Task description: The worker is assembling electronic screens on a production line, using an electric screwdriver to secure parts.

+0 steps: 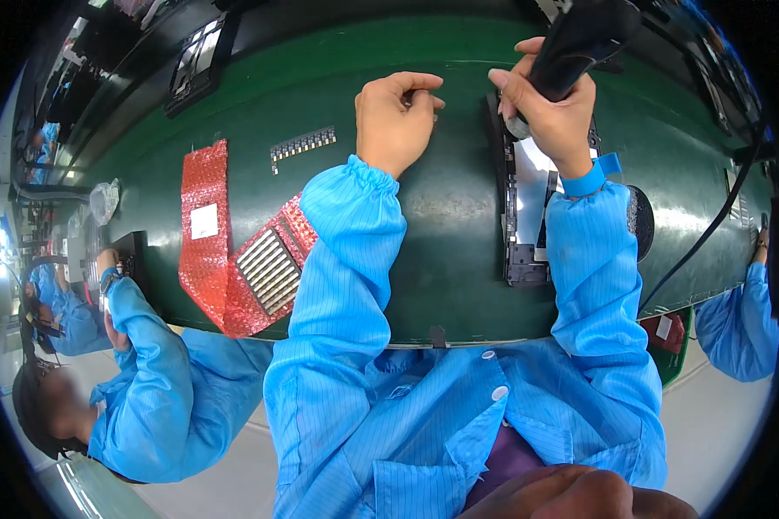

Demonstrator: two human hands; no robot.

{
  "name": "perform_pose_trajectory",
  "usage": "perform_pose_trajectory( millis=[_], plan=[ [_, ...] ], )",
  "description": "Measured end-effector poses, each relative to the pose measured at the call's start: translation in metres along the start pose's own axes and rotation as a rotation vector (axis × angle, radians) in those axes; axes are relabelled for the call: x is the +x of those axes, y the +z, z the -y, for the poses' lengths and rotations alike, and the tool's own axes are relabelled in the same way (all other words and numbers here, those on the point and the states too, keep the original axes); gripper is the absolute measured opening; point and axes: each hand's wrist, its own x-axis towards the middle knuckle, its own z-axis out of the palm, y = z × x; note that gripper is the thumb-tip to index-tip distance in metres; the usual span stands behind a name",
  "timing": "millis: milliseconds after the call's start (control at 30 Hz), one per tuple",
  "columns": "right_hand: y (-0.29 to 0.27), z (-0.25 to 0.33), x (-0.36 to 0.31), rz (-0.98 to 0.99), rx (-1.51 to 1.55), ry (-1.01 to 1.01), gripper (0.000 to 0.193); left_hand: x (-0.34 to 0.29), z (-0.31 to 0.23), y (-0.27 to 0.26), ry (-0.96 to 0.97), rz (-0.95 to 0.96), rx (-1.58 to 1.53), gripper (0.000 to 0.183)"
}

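My right hand is closed around a black handheld tool, thick and rounded at its upper end; its exact kind I cannot make out. Below that hand lies a black device frame with a bright silvery panel, partly covered by my forearm. A pale rounded piece shows under my right fingers. To the left, my left hand is held over the green mat with its fingers curled in; whatever may be between them is hidden. A blue band circles my right wrist.
Left of my left arm lie red bubble wrap, a tray of slim metallic strips and a row of small dark parts. A round black object sits by my right sleeve. A black cable crosses the right side. Co-workers sit at both sides.
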Motion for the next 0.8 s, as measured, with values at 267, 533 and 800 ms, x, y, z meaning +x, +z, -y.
perform_pose_trajectory(
  millis=[267, 533, 800],
  plan=[
    [-0.059, 0.032, -0.002, -0.255, 0.084, -0.216, 0.036, -0.051, -0.033, 0.053, 0.658, 0.272, 0.169, 0.020],
    [-0.116, 0.056, -0.040, -0.410, 0.055, -0.209, 0.039, -0.135, -0.006, 0.095, 0.840, 0.534, 0.598, 0.052],
    [-0.142, 0.047, -0.074, -0.434, -0.034, -0.100, 0.040, -0.069, 0.001, 0.087, 0.674, 0.277, 0.797, 0.044]
  ],
)
